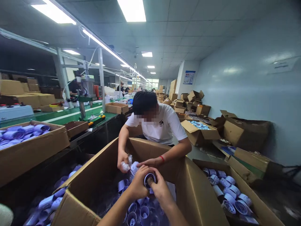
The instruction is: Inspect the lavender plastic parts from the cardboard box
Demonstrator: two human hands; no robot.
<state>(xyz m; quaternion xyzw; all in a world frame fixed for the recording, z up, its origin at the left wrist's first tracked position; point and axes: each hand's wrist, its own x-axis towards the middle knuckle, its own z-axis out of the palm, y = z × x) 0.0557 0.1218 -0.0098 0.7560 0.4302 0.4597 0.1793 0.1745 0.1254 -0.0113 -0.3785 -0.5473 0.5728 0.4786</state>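
Observation:
Above the large open cardboard box (pixel 81 188), both my hands are closed round a purple-white plastic cup-shaped part (pixel 145 183). Its round mouth faces up toward me. My left hand (pixel 137 183) wraps the part's left side. My right hand (pixel 162 190) grips the right side, with a thumb or finger reaching into the opening. Below lie many similar cup-shaped parts (pixel 144 212) in the box. Just beyond my hands, a co-worker's hand (pixel 122 160) holds crumpled clear plastic. The co-worker's other hand (pixel 150 162) is close to my fingers, near another pale part (pixel 134 168).
A co-worker (pixel 156 125) leans over the box's far side. An open box (pixel 263 207) of similar parts stands at right, another box (pixel 35 150) at left. A green conveyor line (pixel 63 116) with a bench machine (pixel 86 89) runs along the left. Cardboard boxes (pixel 199 135) crowd the right floor.

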